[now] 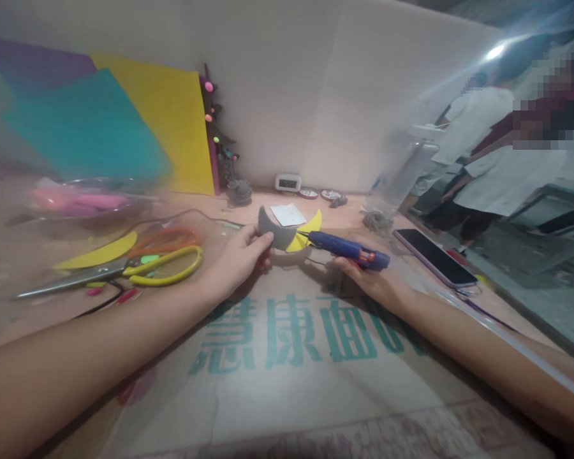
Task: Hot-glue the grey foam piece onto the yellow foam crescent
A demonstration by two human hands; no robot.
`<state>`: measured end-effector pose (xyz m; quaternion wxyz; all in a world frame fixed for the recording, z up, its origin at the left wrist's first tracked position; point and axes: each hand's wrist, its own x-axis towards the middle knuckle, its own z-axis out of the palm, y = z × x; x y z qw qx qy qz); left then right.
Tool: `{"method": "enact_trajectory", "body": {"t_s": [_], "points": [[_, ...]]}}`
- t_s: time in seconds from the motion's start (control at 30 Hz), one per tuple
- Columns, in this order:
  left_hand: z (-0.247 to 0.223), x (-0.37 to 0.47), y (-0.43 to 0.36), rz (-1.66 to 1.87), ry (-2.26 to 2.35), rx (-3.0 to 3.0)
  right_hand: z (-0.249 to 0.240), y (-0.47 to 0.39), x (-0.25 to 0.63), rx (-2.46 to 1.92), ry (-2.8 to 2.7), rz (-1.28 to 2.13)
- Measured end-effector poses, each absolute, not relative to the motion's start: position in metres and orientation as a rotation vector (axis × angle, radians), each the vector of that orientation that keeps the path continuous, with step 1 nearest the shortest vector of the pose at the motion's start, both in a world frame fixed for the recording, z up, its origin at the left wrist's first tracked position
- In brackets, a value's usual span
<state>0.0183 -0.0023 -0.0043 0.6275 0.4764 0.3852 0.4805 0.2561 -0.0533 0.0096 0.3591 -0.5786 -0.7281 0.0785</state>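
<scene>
Directly in front of the small white plastic clock (287, 183) on the worktop (256, 203), one slim dark blue glue gun (340, 245) points its tip leftward, its long axis sloping slightly down to the right. The left hand (245, 254) pinches one flat dark grey crescent (276, 231) between closed fingers; one bright yellow crescent (310, 229) adjoins it, horns up. The right hand (367, 275) has its fingers closed around the gun. Left of the clock lies another yellow crescent (100, 252); to its right, one dark-screened phone (435, 256).

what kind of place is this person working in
Probably a craft workspace: a blue glue gun in the right hand, large scissors on the table and bright coloured sheets against the wall.
</scene>
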Motion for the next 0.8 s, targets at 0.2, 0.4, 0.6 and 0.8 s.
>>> {"method": "enact_trajectory", "body": {"t_s": [0.2,0.4,0.6,0.8], "points": [[-0.002,0.019,-0.003,1.087,0.909,1.090,0.013,-0.054,0.253,-1.448,-1.871,0.239],[-0.002,0.019,-0.004,1.091,0.894,1.081,0.009,-0.056,0.258,-1.543,-1.885,0.100],[-0.003,0.019,-0.003,1.097,0.883,1.081,0.002,-0.055,0.262,-1.611,-1.881,0.067],[-0.003,0.019,-0.004,1.088,0.880,1.069,-0.004,-0.051,0.260,-1.635,-1.807,0.109]]}}
